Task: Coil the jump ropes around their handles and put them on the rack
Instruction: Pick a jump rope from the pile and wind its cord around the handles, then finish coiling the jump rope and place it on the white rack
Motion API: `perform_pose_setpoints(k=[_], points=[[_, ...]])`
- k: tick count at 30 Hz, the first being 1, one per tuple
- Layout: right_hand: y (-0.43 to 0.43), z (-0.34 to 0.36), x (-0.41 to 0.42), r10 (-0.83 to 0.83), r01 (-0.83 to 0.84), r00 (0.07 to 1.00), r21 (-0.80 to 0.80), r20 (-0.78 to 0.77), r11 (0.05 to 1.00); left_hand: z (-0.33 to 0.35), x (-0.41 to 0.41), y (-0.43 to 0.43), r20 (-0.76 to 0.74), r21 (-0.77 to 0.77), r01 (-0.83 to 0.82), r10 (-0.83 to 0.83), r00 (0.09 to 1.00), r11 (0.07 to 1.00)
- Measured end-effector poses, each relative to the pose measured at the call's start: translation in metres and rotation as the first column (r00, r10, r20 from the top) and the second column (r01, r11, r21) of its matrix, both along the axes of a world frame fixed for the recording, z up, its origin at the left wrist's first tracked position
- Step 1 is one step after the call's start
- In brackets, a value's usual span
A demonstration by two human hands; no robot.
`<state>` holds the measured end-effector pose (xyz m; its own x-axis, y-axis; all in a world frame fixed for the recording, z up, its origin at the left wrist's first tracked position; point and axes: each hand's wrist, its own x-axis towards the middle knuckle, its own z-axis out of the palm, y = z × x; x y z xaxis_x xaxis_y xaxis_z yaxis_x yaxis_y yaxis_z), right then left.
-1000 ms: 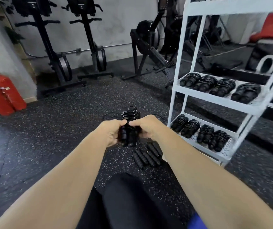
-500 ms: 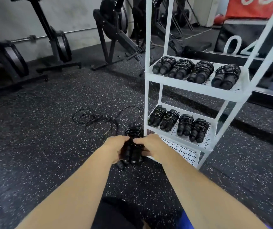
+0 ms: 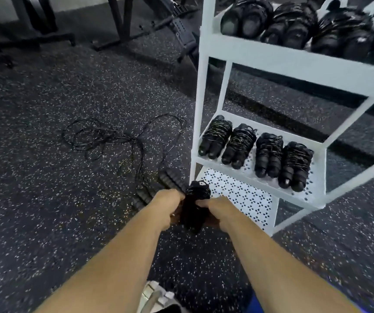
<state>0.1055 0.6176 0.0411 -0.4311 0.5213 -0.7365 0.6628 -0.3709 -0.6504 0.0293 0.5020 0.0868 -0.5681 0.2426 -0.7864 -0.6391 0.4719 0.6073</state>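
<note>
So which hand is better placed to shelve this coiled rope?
Probably right: the right hand grips the coiled rope on the side facing the rack, beside its bottom shelf; the left hand is farther.

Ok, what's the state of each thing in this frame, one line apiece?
Held jump rope: coiled, not yet shelved.
Left hand: grips the held jump rope.
Right hand: grips it too.
Floor rope: uncoiled, tangled.
Lower-shelf ropes: four, coiled, stowed.
Upper-shelf ropes: coiled, stowed.

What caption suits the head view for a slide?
Left hand and right hand hold a coiled rope by the rack, four bundles on one shelf, loose ropes on the floor.
</note>
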Motion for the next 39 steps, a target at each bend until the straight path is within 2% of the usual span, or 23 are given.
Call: perform_pose_setpoints(k=[5, 11, 17, 33, 39], points=[[0.025, -0.05, -0.018, -0.101, 0.101, 0.994, 0.006, 0.039, 0.995, -0.036, -0.018, 0.014, 0.003, 0.071, 0.064, -0.064, 0.998, 0.995], [0.06, -0.105, -0.046, -0.156, 0.143, 0.982, 0.117, 0.107, 0.983, -0.084, -0.036, 0.018, -0.143, 0.093, 0.195, -0.181, 0.973, 0.976], [0.085, -0.135, -0.085, -0.172, 0.153, 0.981, 0.184, 0.092, 0.971, -0.111, -0.042, 0.024, -0.193, 0.158, 0.181, -0.15, 0.97, 0.971], [0.101, -0.168, -0.101, -0.047, 0.035, 0.998, 0.22, 0.051, 0.975, -0.146, -0.045, 0.015, -0.184, 0.158, 0.228, -0.198, 0.963, 0.961], [0.094, -0.161, -0.104, -0.053, 0.03, 0.993, 0.198, 0.11, 0.98, -0.132, -0.047, 0.014, -0.203, 0.159, 0.226, -0.192, 0.96, 0.961]])
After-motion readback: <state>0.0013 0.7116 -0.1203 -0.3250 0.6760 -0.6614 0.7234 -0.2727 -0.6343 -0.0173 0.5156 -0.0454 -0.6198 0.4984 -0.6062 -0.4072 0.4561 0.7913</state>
